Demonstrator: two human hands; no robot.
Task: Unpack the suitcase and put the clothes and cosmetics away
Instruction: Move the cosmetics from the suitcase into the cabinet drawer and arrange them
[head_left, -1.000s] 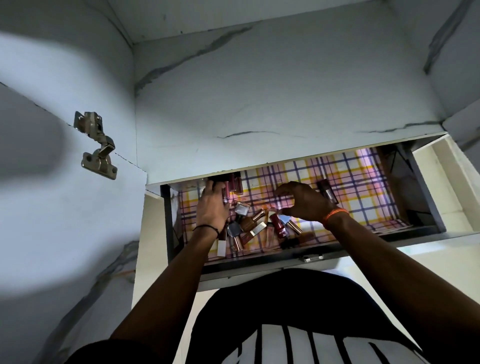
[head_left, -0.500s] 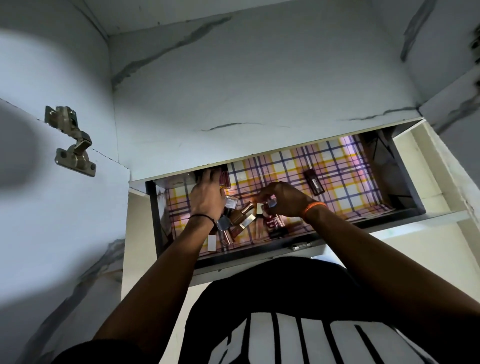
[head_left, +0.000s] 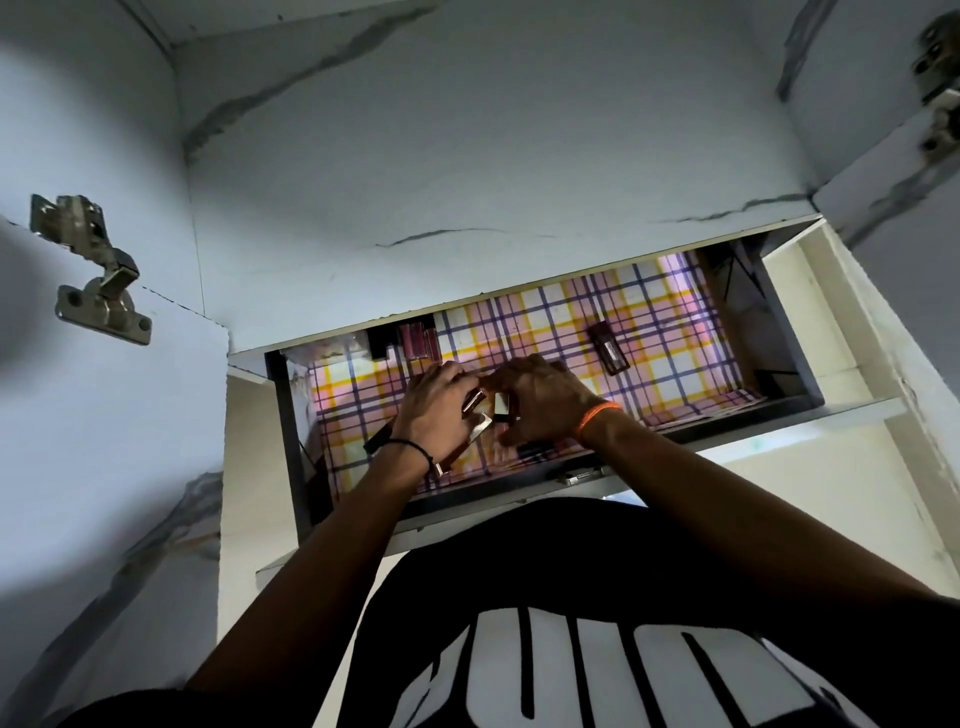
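An open drawer (head_left: 291, 441) lined with pink, yellow and blue plaid paper holds the cosmetics. My left hand (head_left: 434, 413) and my right hand (head_left: 543, 402) meet at the drawer's middle, fingers curled over a cluster of small rose-gold and dark cosmetic tubes (head_left: 480, 413). The tubes show between the two palms, and one sticks out below my left wrist. Most of the cluster is hidden under the hands. Two pink tubes (head_left: 415, 340) stand at the back left corner. A single dark lipstick case (head_left: 608, 347) lies alone to the right.
The drawer sits under a white marbled cabinet shelf (head_left: 467, 182). A metal door hinge (head_left: 96, 270) is mounted on the open door at left, and another hinge (head_left: 940, 104) at the upper right. The drawer's right half shows bare plaid liner (head_left: 675, 332).
My left hand came away from the back left corner and my right hand moved left. Both now close together over the tubes, which were spread out before.
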